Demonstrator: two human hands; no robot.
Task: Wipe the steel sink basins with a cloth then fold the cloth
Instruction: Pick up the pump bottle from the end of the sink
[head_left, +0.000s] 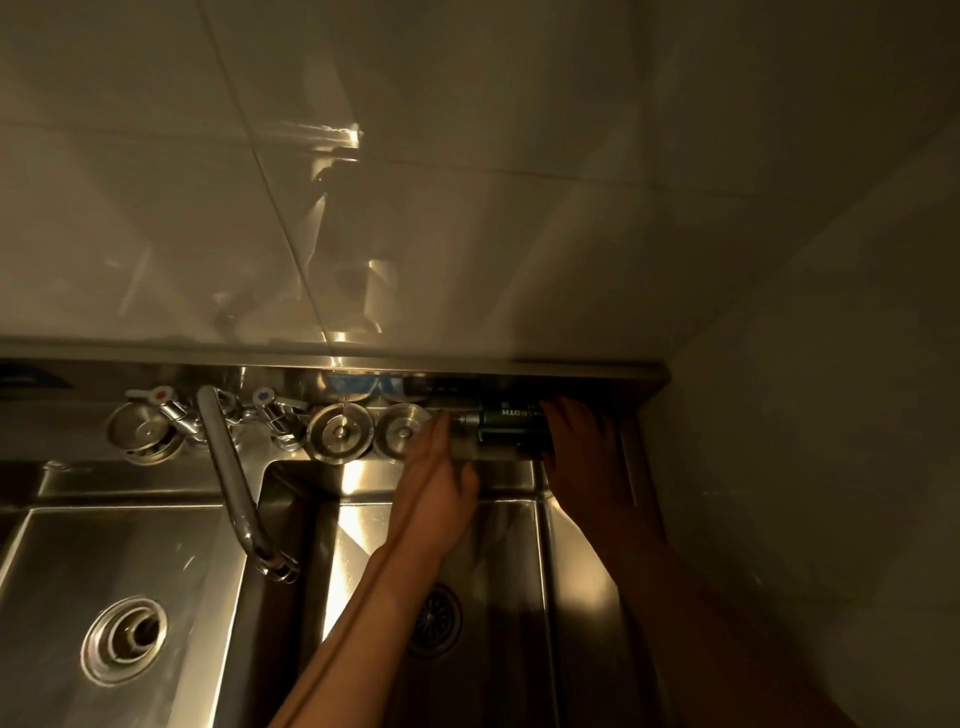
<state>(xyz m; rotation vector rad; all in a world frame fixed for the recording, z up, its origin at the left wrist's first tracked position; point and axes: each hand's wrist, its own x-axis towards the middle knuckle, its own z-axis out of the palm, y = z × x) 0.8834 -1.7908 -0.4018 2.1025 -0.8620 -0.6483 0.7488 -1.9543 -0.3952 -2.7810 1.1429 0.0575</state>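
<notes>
Your left hand (441, 467) reaches over the right basin (519, 571), fingers straight, touching what looks like a grey cloth (464, 448) on the far ledge. Your right hand (584, 436) lies flat against a green can (506, 415).

Tap (223, 457) sits between left basin (62, 561) and right basin (509, 561)

Shadow swallowed the fingers of your right hand (582, 441) at the far right corner of the desk (631, 441); whether they gripped the green can (511, 418) was unclear. The left basin (104, 545) was cropped by the frame.
</notes>
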